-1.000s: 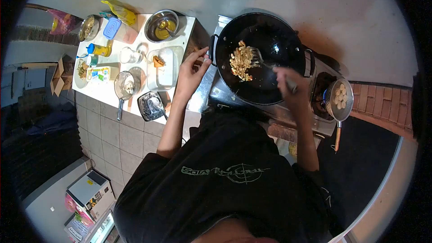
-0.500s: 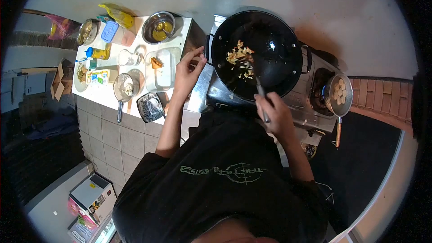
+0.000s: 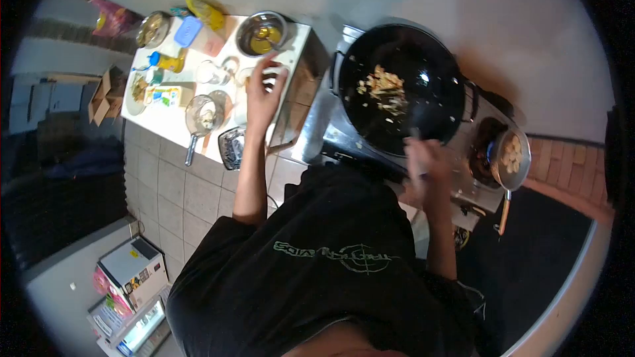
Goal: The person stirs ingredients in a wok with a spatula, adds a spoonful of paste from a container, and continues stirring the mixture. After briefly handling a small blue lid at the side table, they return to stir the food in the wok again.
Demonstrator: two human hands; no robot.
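My right hand [image 3: 426, 162] is closed around the handle of a spatula [image 3: 395, 100], both smeared by motion. The spatula's head is among chopped, browned food [image 3: 382, 82] inside a large black wok [image 3: 357, 46] on the stove. My left hand [image 3: 266, 92] is away from the wok, over the white table, its fingers apart with nothing in them. Just past its fingertips stands a steel bowl [image 3: 246, 24] with yellow liquid and a spoon. Below my left hand, a white plastic tray is mostly hidden.
To the right, a small pan [image 3: 522, 166] with round pieces sits over a lit burner. The white table [image 3: 175, 122] bears a strainer [image 3: 198, 114], a black dish [image 3: 233, 148], a blue-lidded container [image 3: 188, 31], a yellow bottle [image 3: 173, 63] and a carton [image 3: 170, 96].
My left hand has left the wok's left handle and moved left over the table. My right hand still works the spatula in the wok. The whole view has shifted.
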